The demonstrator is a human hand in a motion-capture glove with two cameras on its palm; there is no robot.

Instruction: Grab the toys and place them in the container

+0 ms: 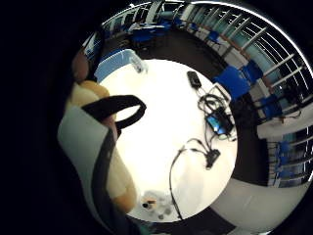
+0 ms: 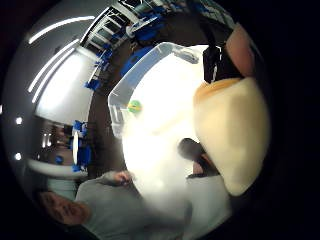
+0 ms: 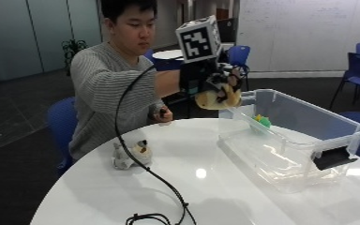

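In the outside view the gloved right hand is raised above the near end of the clear plastic container, its fingers curled around a tan plush toy. A small green toy lies inside the container. A grey and white plush toy sits on the white round desk, apart from the container; the bare hand rests at the desk's edge.

The little-finger-side palm view shows the tan plush toy pressed against the palm behind a black strap, the desk far beyond.

The thumb-side palm view has the tan plush toy filling one side, the container and green toy beyond it; the fingertips are hidden.
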